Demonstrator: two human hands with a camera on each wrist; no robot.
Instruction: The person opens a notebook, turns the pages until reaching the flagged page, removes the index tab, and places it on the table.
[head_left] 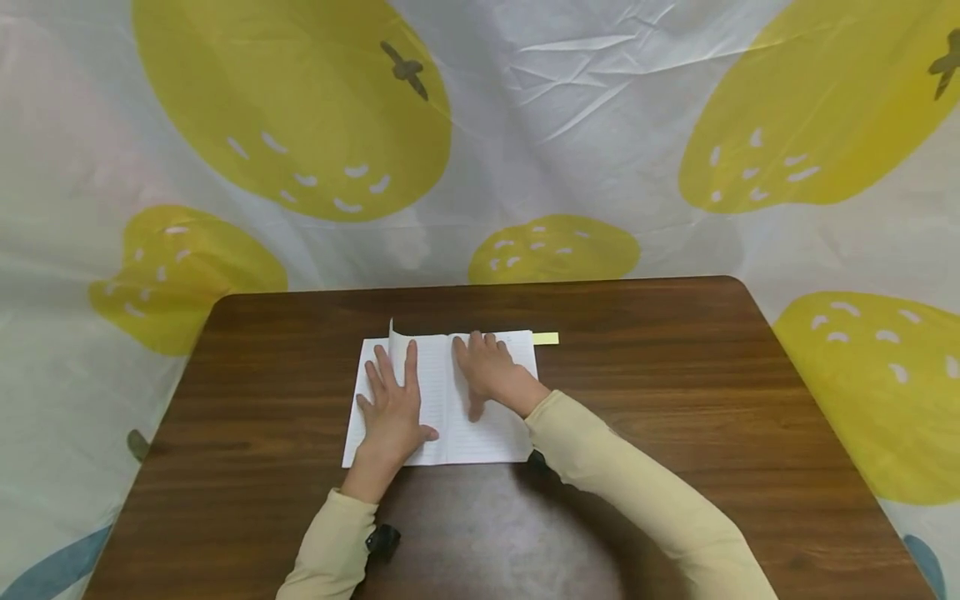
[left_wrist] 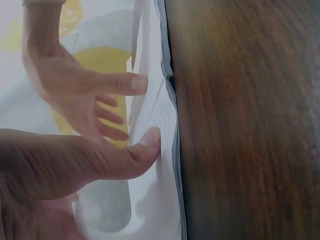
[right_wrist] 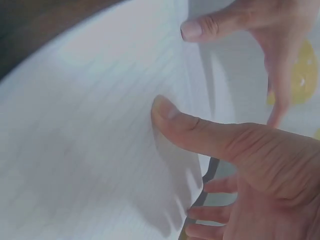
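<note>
An open lined notebook (head_left: pixel 442 417) lies flat in the middle of a dark wooden table (head_left: pixel 675 400). My left hand (head_left: pixel 390 400) rests flat on its left page, fingers straight and spread. My right hand (head_left: pixel 491 371) presses flat on the right page near the top. A page (head_left: pixel 399 340) curls up at the top by the spine, beside my left fingers. In the left wrist view my left thumb (left_wrist: pixel 135 157) touches the paper (left_wrist: pixel 160 115) near the notebook's edge. In the right wrist view my right thumb (right_wrist: pixel 175 122) presses on the lined page (right_wrist: pixel 90 150).
A yellow sticky tab (head_left: pixel 545 338) pokes out past the notebook's top right corner. A white cloth with large yellow fruit prints (head_left: pixel 300 100) hangs behind the table. The table's far edge (head_left: pixel 480 285) runs just beyond the notebook.
</note>
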